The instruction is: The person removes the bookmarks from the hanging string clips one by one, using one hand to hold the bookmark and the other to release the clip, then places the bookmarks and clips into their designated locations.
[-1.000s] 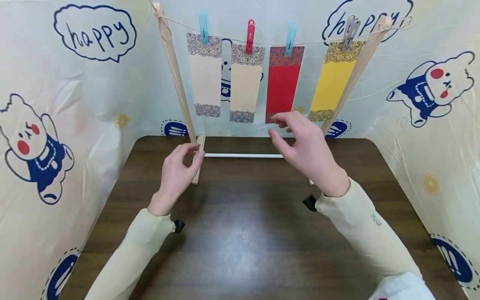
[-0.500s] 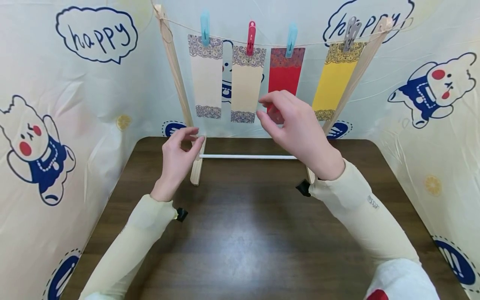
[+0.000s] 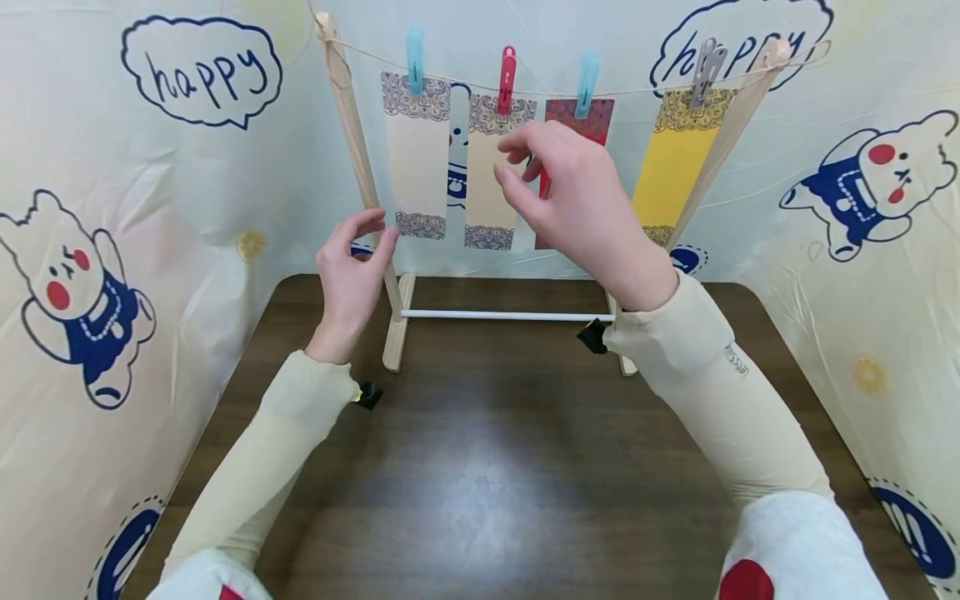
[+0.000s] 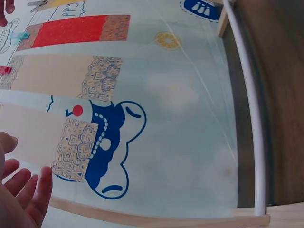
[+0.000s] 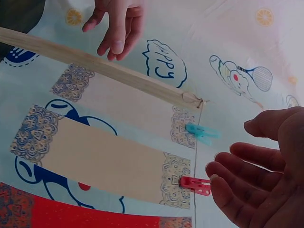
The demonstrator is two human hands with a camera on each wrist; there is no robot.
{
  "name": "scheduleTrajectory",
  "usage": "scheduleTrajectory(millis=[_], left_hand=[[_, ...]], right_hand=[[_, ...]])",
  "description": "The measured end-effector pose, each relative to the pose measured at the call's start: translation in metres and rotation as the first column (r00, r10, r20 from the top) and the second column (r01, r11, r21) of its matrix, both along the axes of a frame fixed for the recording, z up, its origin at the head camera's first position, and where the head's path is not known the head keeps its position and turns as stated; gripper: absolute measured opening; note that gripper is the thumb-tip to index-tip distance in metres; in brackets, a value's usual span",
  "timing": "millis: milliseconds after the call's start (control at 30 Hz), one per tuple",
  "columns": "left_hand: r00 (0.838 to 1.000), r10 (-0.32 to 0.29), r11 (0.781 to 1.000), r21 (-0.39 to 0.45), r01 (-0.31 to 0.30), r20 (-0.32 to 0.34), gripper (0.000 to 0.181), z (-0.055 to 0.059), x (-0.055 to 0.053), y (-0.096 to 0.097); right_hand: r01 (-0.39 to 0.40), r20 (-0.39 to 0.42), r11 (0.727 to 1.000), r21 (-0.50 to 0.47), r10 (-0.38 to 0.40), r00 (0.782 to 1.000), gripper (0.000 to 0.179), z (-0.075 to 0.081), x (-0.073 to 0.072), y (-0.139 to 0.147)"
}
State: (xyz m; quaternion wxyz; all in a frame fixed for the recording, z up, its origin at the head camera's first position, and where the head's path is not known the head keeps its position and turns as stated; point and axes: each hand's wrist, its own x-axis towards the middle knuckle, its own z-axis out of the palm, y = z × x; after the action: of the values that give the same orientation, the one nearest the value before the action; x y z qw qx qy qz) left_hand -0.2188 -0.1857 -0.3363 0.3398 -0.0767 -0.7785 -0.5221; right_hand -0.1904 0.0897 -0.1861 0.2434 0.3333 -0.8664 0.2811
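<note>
Four patterned paper strips hang from a string: a white card point(image 3: 418, 171), a cream card point(image 3: 487, 196), a red card point(image 3: 603, 121) and a yellow card point(image 3: 673, 167). Blue clothespins point(image 3: 416, 60) clip the white and red ones, a red clothespin point(image 3: 507, 79) the cream one, grey clothespins point(image 3: 707, 73) the yellow one. My right hand point(image 3: 585, 204), holding nothing, is raised before the red card and hides most of it. Its fingertips overlap the cream card. My left hand point(image 3: 349, 279) is lifted beside the left post, fingers loosely bent with nothing in them, near the white card.
A wooden frame carries the string; its left post point(image 3: 348, 117) and right post point(image 3: 731, 142) lean outward. A white rod point(image 3: 510, 315) joins the feet low down. The frame stands at the back of a dark wooden table point(image 3: 480, 467), with a printed cloth point(image 3: 202, 192) behind.
Both hands have risen. The right hand has also shifted left, from the lower edge of the red card to its middle and the cream card's edge. The cards still hang in place.
</note>
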Motion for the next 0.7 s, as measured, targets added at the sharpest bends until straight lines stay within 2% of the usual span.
scheduleTrajectory(millis=[200, 500, 700], left_hand=[[0.998, -0.055, 0.990, 0.127, 0.052, 0.015, 0.032, 0.007, -0.007, 0.002], [0.997, -0.069, 0.990, 0.126, 0.064, 0.035, 0.037, 0.013, -0.012, 0.004], [0.994, -0.102, 0.982, 0.163, 0.094, 0.040, 0.040, 0.017, -0.017, 0.006]], right_hand=[[0.032, 0.029, 0.999, 0.035, -0.033, 0.999, 0.033, 0.014, -0.008, -0.010], [0.082, 0.070, 0.994, 0.078, -0.087, 0.994, 0.032, 0.033, -0.023, -0.033], [0.105, 0.073, 0.990, 0.091, -0.112, 0.991, 0.035, 0.045, -0.032, -0.047]])
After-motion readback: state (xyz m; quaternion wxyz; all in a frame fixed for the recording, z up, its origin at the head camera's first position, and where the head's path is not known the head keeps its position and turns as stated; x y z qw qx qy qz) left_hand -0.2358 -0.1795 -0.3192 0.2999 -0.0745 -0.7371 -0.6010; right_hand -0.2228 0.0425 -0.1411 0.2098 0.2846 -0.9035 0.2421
